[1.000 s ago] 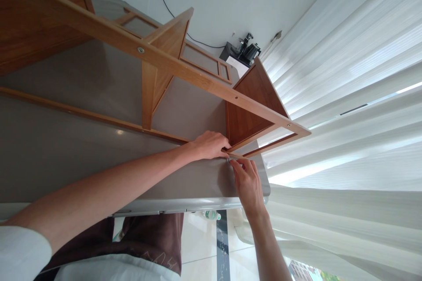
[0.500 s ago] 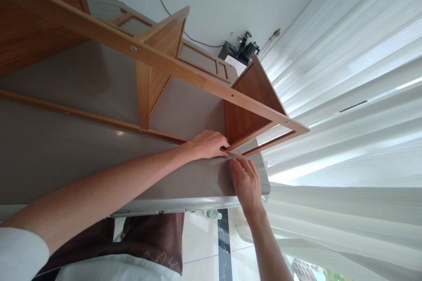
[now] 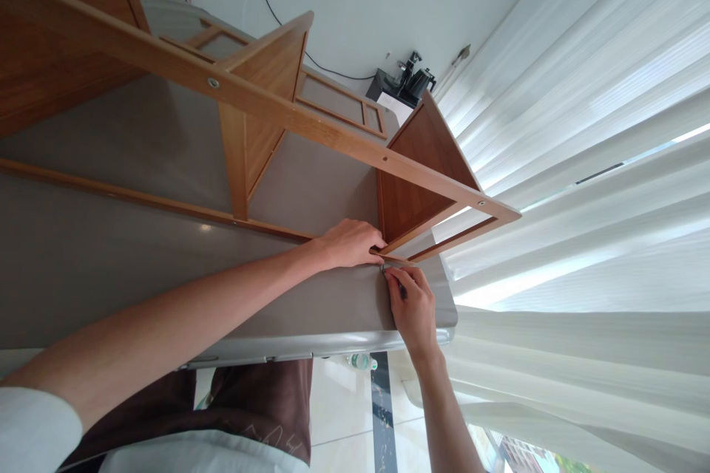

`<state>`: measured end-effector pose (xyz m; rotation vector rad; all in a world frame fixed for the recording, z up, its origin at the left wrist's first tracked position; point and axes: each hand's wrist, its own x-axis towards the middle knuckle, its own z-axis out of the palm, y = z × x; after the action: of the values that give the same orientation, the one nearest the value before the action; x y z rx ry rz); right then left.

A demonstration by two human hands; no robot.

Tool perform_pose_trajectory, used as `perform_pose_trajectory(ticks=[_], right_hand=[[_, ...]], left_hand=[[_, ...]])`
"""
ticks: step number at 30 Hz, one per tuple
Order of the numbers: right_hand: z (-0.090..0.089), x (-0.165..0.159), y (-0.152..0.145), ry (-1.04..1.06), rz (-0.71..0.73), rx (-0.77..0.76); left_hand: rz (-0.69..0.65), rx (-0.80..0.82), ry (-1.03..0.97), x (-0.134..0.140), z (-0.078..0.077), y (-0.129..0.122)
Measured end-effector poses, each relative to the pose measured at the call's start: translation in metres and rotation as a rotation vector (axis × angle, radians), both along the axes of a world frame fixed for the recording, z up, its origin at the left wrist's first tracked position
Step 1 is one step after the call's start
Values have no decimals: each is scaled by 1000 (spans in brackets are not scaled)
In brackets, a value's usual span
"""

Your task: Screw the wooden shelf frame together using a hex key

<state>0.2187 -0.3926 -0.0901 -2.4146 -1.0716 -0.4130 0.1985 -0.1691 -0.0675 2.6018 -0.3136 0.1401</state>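
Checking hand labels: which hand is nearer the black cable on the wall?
Left. The left hand presses the wooden frame, on the side toward the black cable. The right hand grips a small tool at the table edge, farther off.

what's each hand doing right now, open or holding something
Left hand: closed on the wooden rail of the shelf frame.
Right hand: pinching a small dark tool at the rail's corner.

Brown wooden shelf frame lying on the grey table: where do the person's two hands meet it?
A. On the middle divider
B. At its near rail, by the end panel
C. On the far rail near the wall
B: the left hand and right hand meet at the brown wooden shelf frame's near rail, beside the end panel.
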Motion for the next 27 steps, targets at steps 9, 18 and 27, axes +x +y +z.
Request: perform_pose_trajectory(ticks=[9, 18, 27], right_hand=[[1, -4, -6, -84, 59, -116], [7, -7, -3, -243, 53, -252], [5, -8, -2, -337, 69, -292]], left_hand=[[-4, 4, -5, 1, -1, 0], [-3, -15, -12, 1, -3, 0], [-6, 2, -26, 3, -6, -1]])
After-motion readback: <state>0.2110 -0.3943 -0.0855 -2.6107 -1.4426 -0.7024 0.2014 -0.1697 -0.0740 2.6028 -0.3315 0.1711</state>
